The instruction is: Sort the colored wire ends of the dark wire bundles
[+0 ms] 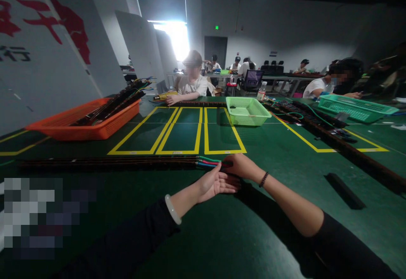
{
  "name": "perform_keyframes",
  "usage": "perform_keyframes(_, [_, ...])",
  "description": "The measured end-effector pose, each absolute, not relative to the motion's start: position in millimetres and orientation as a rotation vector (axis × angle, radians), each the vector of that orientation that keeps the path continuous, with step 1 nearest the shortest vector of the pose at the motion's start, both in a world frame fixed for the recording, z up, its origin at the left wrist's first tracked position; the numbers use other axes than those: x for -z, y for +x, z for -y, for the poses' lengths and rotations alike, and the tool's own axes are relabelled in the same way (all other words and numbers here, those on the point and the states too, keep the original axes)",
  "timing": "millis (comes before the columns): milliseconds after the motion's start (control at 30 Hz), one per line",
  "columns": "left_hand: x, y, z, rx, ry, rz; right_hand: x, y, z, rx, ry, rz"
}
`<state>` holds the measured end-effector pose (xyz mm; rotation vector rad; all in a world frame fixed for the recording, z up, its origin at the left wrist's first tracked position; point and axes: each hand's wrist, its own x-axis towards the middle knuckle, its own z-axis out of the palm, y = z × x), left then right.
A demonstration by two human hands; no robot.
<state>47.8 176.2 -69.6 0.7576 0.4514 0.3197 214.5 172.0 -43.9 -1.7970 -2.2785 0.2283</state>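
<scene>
One green table (285, 228), grey-walled hall

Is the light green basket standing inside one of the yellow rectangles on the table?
Yes, the light green basket stands at the far end of the rightmost of the three yellow rectangles taped side by side on the green table.

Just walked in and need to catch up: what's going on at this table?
A person sits at a green table with a long dark strip lying across it. The right hand pinches the coloured wires at the strip's end; the left hand is open, palm up, just beside them. An orange basket of similar strips sits at left, a green basket farther back. Other people work at the far side.
</scene>
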Motion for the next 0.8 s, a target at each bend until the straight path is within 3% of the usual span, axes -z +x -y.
perform_keyframes(233, [70,51,-176,-0.390,0.651,-0.441,41,207,-164,0.024,-1.881,2.260])
perform_keyframes(533, [69,53,-174,-0.453,0.562,-0.524,36,208,-161,-0.258,-1.732,2.279])
perform_keyframes(800, [78,54,-178,-0.499,0.516,-0.468,34,199,-155,0.081,-1.733,2.362])
